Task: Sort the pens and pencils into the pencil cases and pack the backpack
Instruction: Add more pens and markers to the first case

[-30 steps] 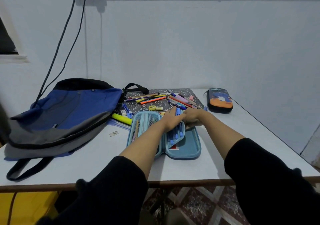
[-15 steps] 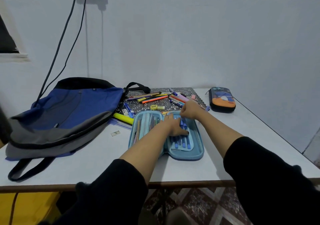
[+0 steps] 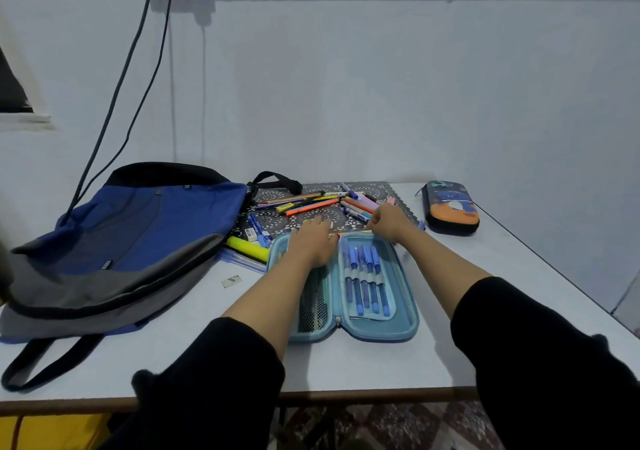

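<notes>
Head view: we see the pencil (image 3: 349,232) along the far rim of the open pencil case (image 3: 412,325), long axis left-right.
Right hand (image 3: 388,222): curled, pinching its right end.
Left hand (image 3: 311,245): fingers straight, at its left tip, over the case's left half.

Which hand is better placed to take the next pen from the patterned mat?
Right, probably. The right hand sits beside the loose pens on the mat, fingers curled. The left hand rests on the open blue pencil case, farther from that cluster.
</notes>
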